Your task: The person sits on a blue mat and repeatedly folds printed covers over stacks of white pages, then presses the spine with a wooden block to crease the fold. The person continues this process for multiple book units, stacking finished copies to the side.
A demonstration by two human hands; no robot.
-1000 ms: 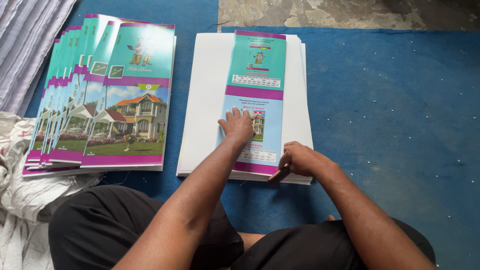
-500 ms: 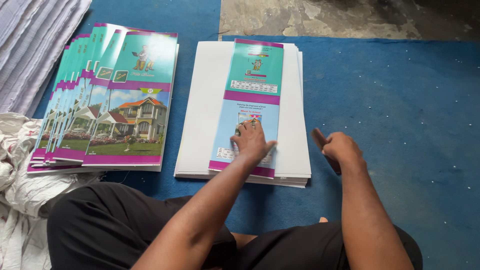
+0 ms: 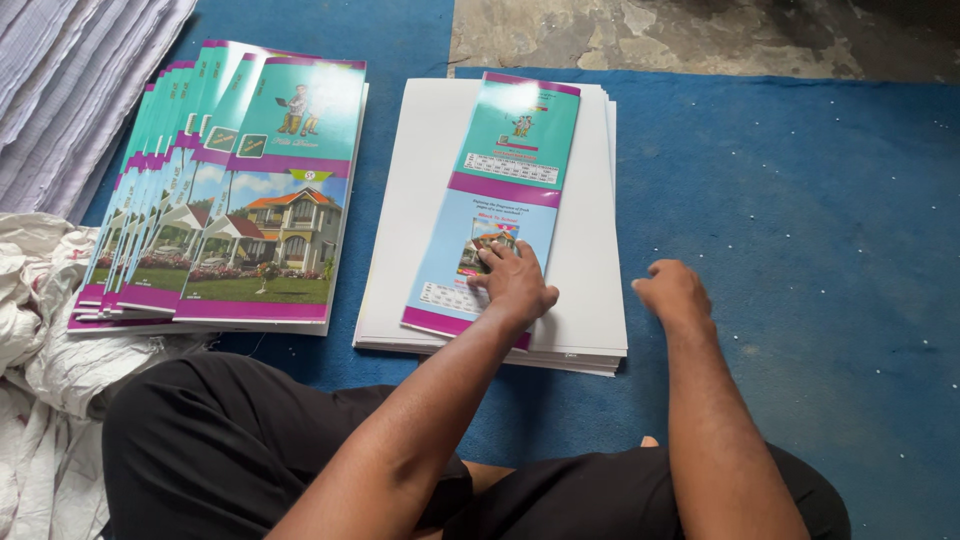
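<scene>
The left hand (image 3: 515, 285) lay flat, fingers spread, on the narrow printed cover (image 3: 495, 205), pinning it square atop the white sheet stack (image 3: 590, 250) on the blue mat (image 3: 800, 250). The right hand (image 3: 672, 292) hovered just beside the stack, loosely curled, grasping nothing. Finished booklets (image 3: 240, 200) were fanned out to the left.

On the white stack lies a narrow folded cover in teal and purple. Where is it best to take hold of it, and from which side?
Probably the long right edge of the folded cover, approached from the right. The cover lies flat on the white stack, with bare white sheet beside that edge, and the right hand is close by. The left hand presses its lower end, so that part is occupied.
</scene>
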